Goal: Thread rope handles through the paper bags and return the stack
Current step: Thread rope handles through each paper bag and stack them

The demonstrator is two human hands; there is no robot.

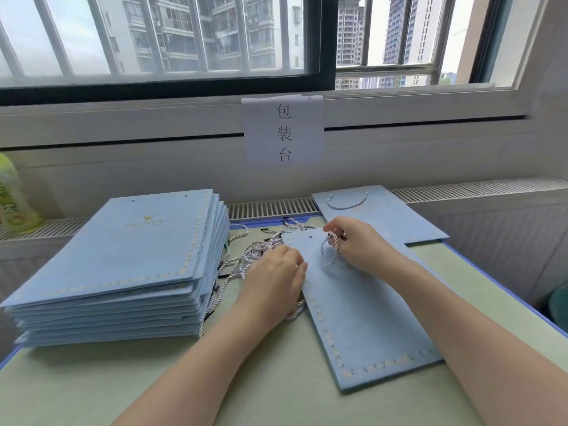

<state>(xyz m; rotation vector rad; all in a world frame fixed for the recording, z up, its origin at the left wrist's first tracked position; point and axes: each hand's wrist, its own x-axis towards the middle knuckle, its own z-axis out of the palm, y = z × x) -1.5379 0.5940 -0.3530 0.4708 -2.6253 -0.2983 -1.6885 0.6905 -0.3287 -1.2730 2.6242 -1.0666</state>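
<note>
Nearest us, our forearms run up to the flat blue bag (365, 315), which lies on the green table (276, 395) with its long axis angled away to the upper left, its punched top edge farthest from us. Our right hand (356, 241) pinches a rope handle (329, 250) at that edge, seemingly at the right-hand hole, though blur hides it; the free hole (309, 237) lies just left, nearer our left hand (276, 272), which rests with relaxed fingers on the bag's left edge beside the loose ropes (255, 256). The unthreaded stack (123, 265) sits well left, one finished bag (381, 216) beyond, leaving open table on our near side
</note>
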